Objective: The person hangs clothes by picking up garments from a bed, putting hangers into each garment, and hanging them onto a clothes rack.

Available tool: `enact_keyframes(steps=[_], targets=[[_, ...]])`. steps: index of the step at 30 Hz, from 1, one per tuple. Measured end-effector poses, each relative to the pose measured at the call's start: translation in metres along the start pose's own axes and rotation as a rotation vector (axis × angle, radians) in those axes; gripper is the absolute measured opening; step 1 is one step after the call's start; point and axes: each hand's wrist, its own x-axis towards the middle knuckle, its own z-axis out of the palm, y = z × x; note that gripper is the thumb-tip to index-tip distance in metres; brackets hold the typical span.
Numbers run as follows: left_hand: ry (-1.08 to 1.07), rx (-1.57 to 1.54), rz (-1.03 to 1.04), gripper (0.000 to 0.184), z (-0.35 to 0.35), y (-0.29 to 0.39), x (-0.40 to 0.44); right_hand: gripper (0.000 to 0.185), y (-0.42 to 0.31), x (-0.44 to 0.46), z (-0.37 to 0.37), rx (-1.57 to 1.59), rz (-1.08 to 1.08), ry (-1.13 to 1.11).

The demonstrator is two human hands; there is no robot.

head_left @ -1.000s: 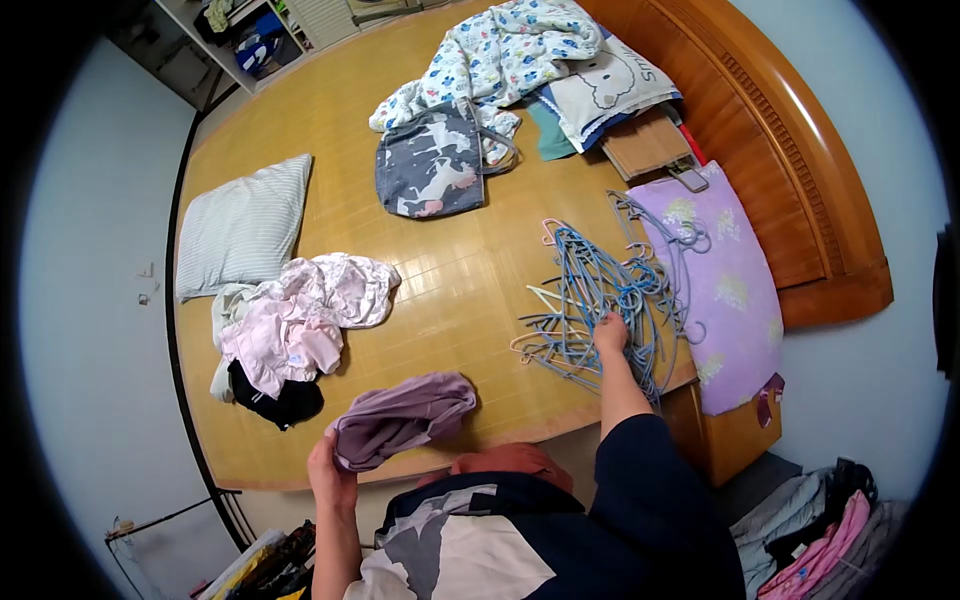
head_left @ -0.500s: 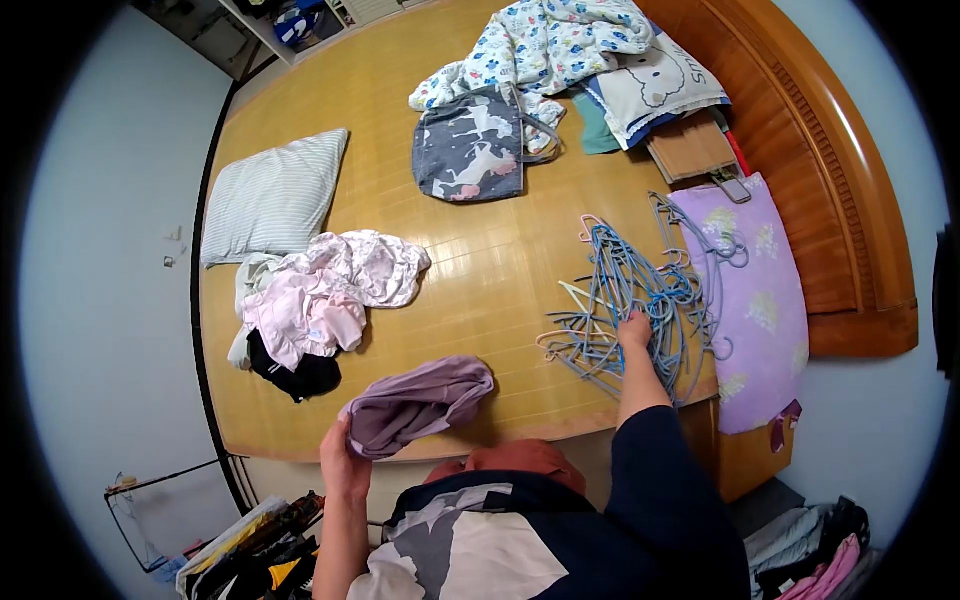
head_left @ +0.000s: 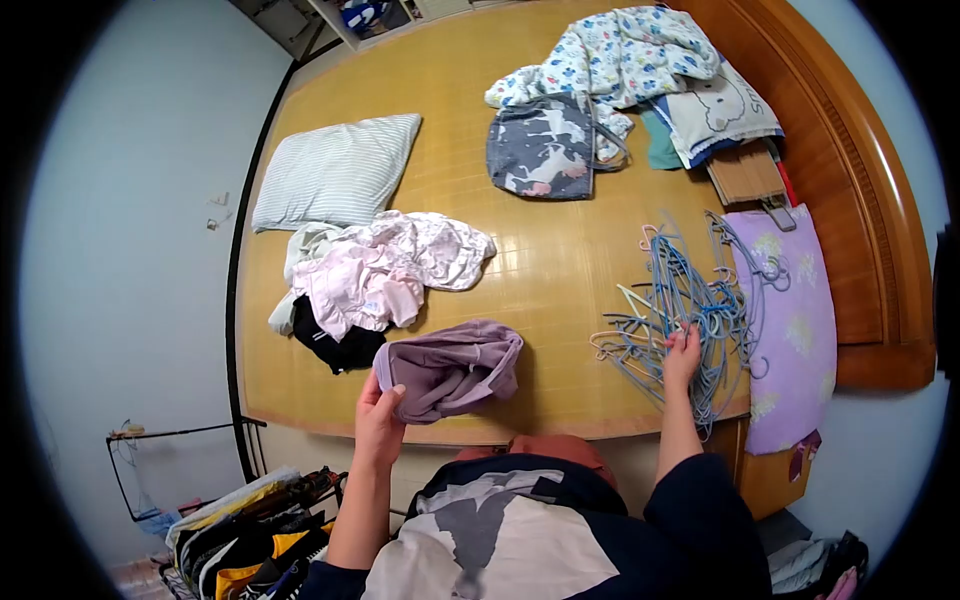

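My left hand (head_left: 380, 412) grips the edge of a mauve garment (head_left: 450, 372), thumb on top. The garment hangs folded with its opening facing me, at the bed's near edge; its exact kind is unclear. On the right, my right hand (head_left: 682, 352) reaches into a tangled heap of blue-grey clothes hangers (head_left: 700, 290), its fingers closed on a hanger there. A few pink and white hangers poke out of the heap's left side. Which single hanger the fingers hold is hard to make out.
Pink and white clothes (head_left: 375, 280) and a black garment (head_left: 340, 345) lie left, below a striped pillow (head_left: 335, 170). A patterned tote bag (head_left: 545, 150) and quilt (head_left: 625, 55) are farther back. A lilac pillow (head_left: 790, 330) borders the hangers; a loaded clothes rack (head_left: 245, 540) stands lower left.
The view has swung left, so the bed's contents appear farther right. The mauve garment now shows its opening more widely, still in my left hand. My right hand stays at the hangers.
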Motion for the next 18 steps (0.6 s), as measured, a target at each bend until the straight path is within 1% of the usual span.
enact_keyframes(steps=[1,3,4,5,7,8,9,12,13,15,18], targets=[[0.008,-0.007,0.012,0.053,-0.002,0.004,0.000,0.024,-0.008,-0.009,-0.002,0.004,-0.010,-0.012],[-0.031,0.000,0.037,0.055,-0.006,0.013,-0.001,0.023,-0.025,-0.031,-0.003,0.054,0.040,-0.179],[-0.022,-0.004,0.040,0.056,-0.010,0.017,-0.002,0.020,-0.036,-0.039,-0.001,-0.038,-0.070,-0.215],[-0.013,-0.012,0.053,0.056,-0.016,0.020,-0.002,0.020,-0.047,-0.048,0.001,-0.034,-0.082,-0.228],[0.002,0.008,0.086,0.057,-0.026,0.023,-0.002,0.017,-0.093,-0.074,0.010,-0.164,-0.296,-0.354],[-0.005,0.010,0.101,0.057,-0.030,0.026,-0.003,0.014,-0.108,-0.082,0.015,-0.154,-0.362,-0.375],[0.003,-0.003,0.113,0.057,-0.035,0.029,-0.005,0.014,-0.124,-0.090,0.020,-0.154,-0.378,-0.387],[-0.028,0.029,0.135,0.058,-0.047,0.034,-0.010,0.014,-0.177,-0.115,0.034,-0.184,-0.614,-0.605],[-0.047,0.035,0.142,0.058,-0.050,0.036,-0.013,0.014,-0.191,-0.123,0.040,-0.184,-0.625,-0.611],[-0.063,0.032,0.156,0.059,-0.055,0.038,-0.017,0.012,-0.211,-0.139,0.052,-0.163,-0.676,-0.765],[-0.062,0.016,0.183,0.060,-0.057,0.038,-0.023,0.012,-0.229,-0.161,0.068,-0.257,-0.758,-0.822]])
